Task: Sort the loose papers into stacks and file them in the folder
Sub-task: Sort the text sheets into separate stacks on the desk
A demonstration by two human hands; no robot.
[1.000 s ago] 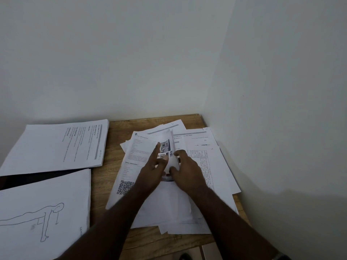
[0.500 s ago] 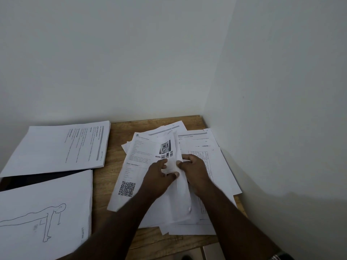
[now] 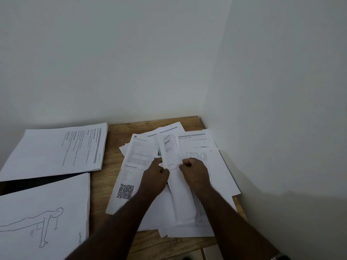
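Sorting step: left hand [image 3: 155, 174] and right hand [image 3: 194, 170] pinch a curled sheet [image 3: 171, 152] above the loose pile [image 3: 216, 166]. Next it probably must go to a matching stack [image 3: 56, 149].

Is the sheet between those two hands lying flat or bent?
Bent. The sheet arches up off the loose pile, pinched by left hand and right hand.

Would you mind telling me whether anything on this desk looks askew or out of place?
Yes: the loose papers by the right wall are fanned at mixed angles, unlike the two squared stacks on the left. One sheet is buckled upward, pinched between the left hand and right hand.
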